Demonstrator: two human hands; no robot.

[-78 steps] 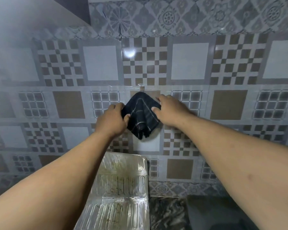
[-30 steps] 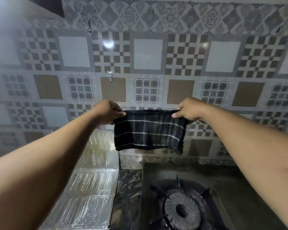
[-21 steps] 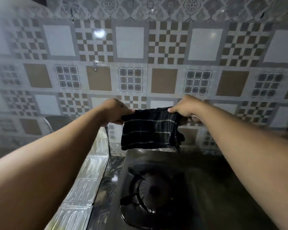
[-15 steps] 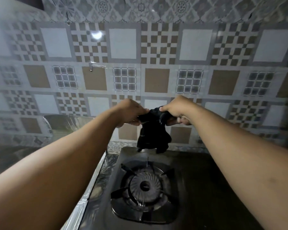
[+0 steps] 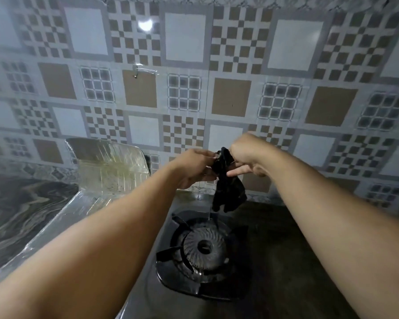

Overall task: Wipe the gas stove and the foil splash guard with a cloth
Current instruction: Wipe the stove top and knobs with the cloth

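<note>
A dark striped cloth [image 5: 228, 192] hangs bunched between my two hands, above the back edge of the black gas stove [image 5: 274, 261]. My left hand [image 5: 194, 169] grips its top from the left. My right hand [image 5: 247, 157] pinches it from the right, some fingers spread. The cloth's lower end dangles just behind the round burner [image 5: 203, 246] and its pan support. The foil splash guard [image 5: 111, 166] stands upright to the left of the stove, with brownish stains on its ribbed face; its lower part runs behind my left forearm.
A patterned tiled wall [image 5: 217, 65] rises behind the stove, with a small hook [image 5: 136, 74] stuck on it. A dark marbled countertop [image 5: 21, 210] lies to the left of the foil.
The cloth came off the wall hook, was held spread wide, then gathered into a bunch as my hands came together. My view dropped from the wall to the stove.
</note>
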